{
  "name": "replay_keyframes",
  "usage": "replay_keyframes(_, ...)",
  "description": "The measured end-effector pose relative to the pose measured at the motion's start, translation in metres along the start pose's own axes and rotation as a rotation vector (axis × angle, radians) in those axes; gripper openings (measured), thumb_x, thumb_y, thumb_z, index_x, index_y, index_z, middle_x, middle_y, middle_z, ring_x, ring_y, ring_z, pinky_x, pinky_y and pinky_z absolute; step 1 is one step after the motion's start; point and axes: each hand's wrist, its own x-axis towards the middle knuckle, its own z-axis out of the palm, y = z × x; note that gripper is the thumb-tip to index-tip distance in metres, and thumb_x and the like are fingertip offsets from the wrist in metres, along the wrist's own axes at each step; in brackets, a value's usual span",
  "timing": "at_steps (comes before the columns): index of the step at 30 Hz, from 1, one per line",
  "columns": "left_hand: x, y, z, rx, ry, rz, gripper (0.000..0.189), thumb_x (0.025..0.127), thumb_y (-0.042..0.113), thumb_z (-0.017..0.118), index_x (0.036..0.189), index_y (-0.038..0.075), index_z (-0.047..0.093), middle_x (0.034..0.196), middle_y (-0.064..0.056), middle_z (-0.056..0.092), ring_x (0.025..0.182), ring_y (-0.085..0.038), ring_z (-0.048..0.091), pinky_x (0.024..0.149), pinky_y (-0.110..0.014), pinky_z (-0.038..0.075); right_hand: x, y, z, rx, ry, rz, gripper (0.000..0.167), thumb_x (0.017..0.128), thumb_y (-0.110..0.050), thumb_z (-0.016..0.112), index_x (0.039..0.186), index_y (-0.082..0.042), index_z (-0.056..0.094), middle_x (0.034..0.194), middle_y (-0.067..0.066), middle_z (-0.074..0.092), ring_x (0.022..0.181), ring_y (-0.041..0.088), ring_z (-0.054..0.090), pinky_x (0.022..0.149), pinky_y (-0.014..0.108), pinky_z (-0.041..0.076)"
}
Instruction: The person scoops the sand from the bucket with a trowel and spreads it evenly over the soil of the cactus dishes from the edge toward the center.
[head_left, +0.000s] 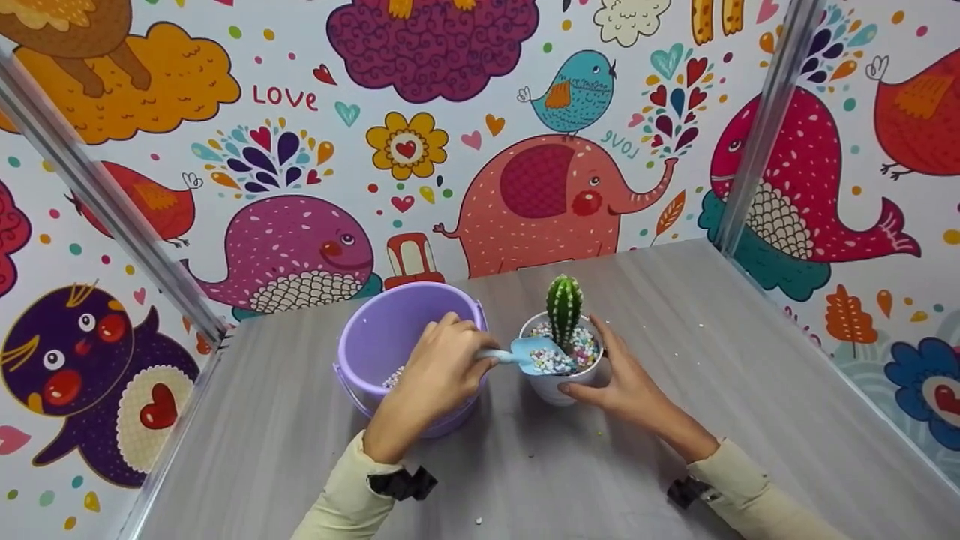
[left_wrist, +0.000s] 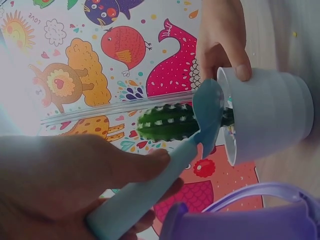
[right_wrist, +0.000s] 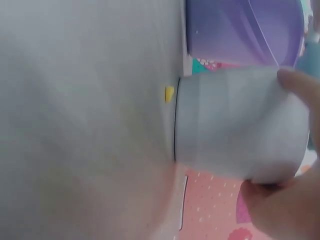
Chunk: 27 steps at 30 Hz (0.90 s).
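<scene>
My left hand [head_left: 442, 367] grips the handle of a light blue toy shovel [head_left: 532, 355]. Small multicoloured pebbles [head_left: 551, 361] lie in its scoop, which overlaps the rim of a white ribbed pot [head_left: 555, 390]. Inside the pot a green cactus [head_left: 564, 307] with white spots stands upright among more pebbles [head_left: 585, 349]. My right hand [head_left: 637, 386] holds the pot from its right side, thumb at the front and fingers round the back of the rim. In the right wrist view the pot [right_wrist: 240, 120] stands on the table, with fingers on both sides.
A purple bucket [head_left: 360, 352] with a handle stands left of the pot, some pebbles [head_left: 392, 376] in its bottom. Stray pebbles dot the grey wooden table [head_left: 570, 480], one yellow piece [right_wrist: 169, 94] near the pot's base. Cartoon-printed panels [head_left: 420, 67] in metal frames enclose the table.
</scene>
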Motion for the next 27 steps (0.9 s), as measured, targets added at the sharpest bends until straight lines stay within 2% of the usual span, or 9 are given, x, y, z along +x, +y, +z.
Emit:
replay_keyframes(7, -0.0021, -0.0002, 0.0011, 0.002, 0.020, 0.016, 0.014, 0.098, 0.026, 0.081, 0.108, 0.016, 0.087, 0.097, 0.002, 0.080, 0.092, -0.021, 0.058, 0.084, -0.037, 0.043, 0.0001, -0.0045, 0.0047, -0.062, 0.034, 0.020, 0.129, 0.077, -0.051, 0.097, 0.173, -0.018, 0.018, 0.170, 0.018, 0.034, 0.158, 0.041, 0.037, 0.123, 0.073, 0.034)
replay_keyframes(15, -0.0012, 0.0015, 0.0015, -0.004, 0.009, 0.025, 0.016, 0.099, 0.028, 0.080, 0.109, 0.016, 0.087, 0.099, 0.002, 0.081, 0.091, -0.020, 0.058, 0.084, -0.036, 0.043, -0.0006, -0.0017, 0.0012, -0.004, -0.033, 0.017, 0.122, 0.084, -0.050, 0.091, 0.175, -0.029, 0.011, 0.177, 0.015, 0.024, 0.164, 0.042, 0.027, 0.124, 0.077, 0.027)
replay_keyframes(21, -0.0007, 0.0026, 0.0026, -0.002, 0.001, 0.032, 0.017, 0.099, 0.028, 0.080, 0.109, 0.016, 0.086, 0.099, 0.002, 0.080, 0.092, -0.020, 0.057, 0.085, -0.037, 0.044, -0.0005, -0.0015, 0.0026, 0.022, -0.037, 0.024, 0.121, 0.084, -0.049, 0.092, 0.174, -0.033, 0.011, 0.179, 0.010, 0.023, 0.165, 0.039, 0.026, 0.126, 0.075, 0.025)
replay_keyframes(27, -0.0003, 0.0029, 0.0014, 0.009, 0.018, 0.021, 0.017, 0.099, 0.026, 0.080, 0.110, 0.015, 0.086, 0.101, -0.001, 0.080, 0.096, -0.023, 0.058, 0.086, -0.039, 0.043, -0.0010, 0.0000, 0.0019, 0.025, -0.030, 0.006, 0.120, 0.085, -0.048, 0.092, 0.174, -0.033, 0.013, 0.178, 0.010, 0.023, 0.165, 0.039, 0.026, 0.126, 0.074, 0.025)
